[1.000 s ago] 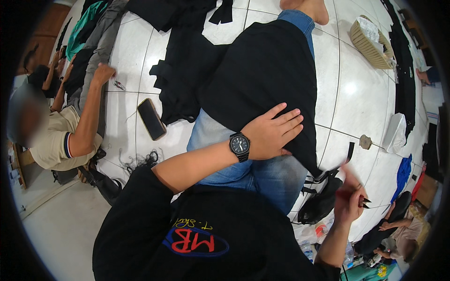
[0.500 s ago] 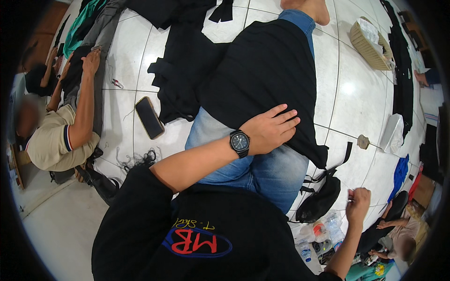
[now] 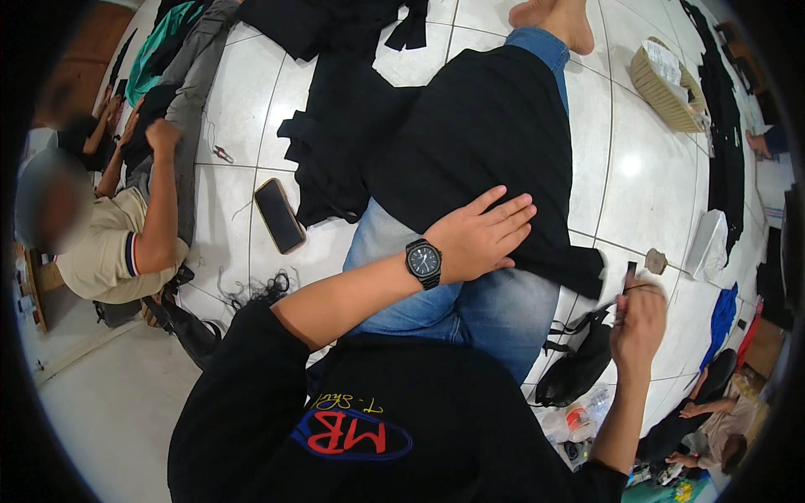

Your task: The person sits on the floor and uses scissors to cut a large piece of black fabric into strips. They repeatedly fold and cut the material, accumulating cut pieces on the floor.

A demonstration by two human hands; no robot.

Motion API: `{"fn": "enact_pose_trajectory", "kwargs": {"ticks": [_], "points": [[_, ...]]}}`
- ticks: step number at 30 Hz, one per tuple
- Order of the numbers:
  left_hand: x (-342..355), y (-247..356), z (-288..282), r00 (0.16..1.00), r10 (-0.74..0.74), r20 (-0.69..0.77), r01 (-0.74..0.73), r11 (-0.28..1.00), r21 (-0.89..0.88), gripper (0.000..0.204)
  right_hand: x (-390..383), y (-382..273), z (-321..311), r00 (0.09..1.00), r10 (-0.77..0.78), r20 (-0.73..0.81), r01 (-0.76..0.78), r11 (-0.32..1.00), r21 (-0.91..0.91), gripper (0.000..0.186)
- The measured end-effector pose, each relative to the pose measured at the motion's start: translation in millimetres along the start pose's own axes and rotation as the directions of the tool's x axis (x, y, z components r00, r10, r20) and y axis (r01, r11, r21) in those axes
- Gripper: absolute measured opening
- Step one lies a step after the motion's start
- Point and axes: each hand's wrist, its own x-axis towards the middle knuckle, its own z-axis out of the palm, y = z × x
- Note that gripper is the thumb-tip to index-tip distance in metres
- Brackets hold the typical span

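Across my jeans-clad legs (image 3: 402, 302) lies a black cloth (image 3: 478, 142), spread from my thighs to near my ankle. My left hand (image 3: 482, 235), with a black watch at the wrist, rests flat on its near edge, fingers stretched out. Out to the right, above the floor and apart from the cloth, my right hand (image 3: 639, 327) is closed with its fingers pinched together. A thin dark line shows by those fingers, but what they hold is too small to make out. Just below it lies a black bag (image 3: 574, 365) with straps.
More black cloth pieces (image 3: 344, 126) spread over the white tiles on the left, near a phone (image 3: 278, 216) and black thread scraps (image 3: 256, 289). A wicker basket (image 3: 671, 88) stands far right, a white packet (image 3: 709, 245) nearer. Another person (image 3: 117, 243) works at left.
My right hand has moved up and slightly forward, past the bag. My left hand stays flat on the cloth. The view has shifted a little.
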Motion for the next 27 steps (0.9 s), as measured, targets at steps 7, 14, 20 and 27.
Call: {"fn": "enact_pose_trajectory", "kwargs": {"ticks": [7, 14, 20, 27], "points": [[-0.5, -0.4, 2.3, 0.999, -0.006, 0.049, 0.003, 0.998, 0.061, 0.031, -97.1, 63.3, 5.1, 0.955, 0.108, 0.277, -0.129, 0.990, 0.062, 0.029], [-1.7, 3.4, -3.1, 1.000, -0.017, 0.013, 0.017, 1.000, 0.002, 0.039, -106.3, 53.9, 10.0, 0.452, -0.052, 0.891, -0.888, 0.065, 0.455, 0.035], [-4.2, 2.6, -15.2, 0.996, -0.084, -0.011, 0.085, 0.996, 0.038, 0.045, 21.3, -22.4, 0.0, 0.993, -0.035, -0.116, 0.031, 0.999, -0.041, 0.026], [-7.1, -2.1, -5.1, 0.998, -0.044, -0.038, 0.046, 0.997, 0.063, 0.026, -52.1, 18.1, 3.6, 0.945, 0.002, 0.326, -0.076, 0.974, 0.215, 0.026]]}}
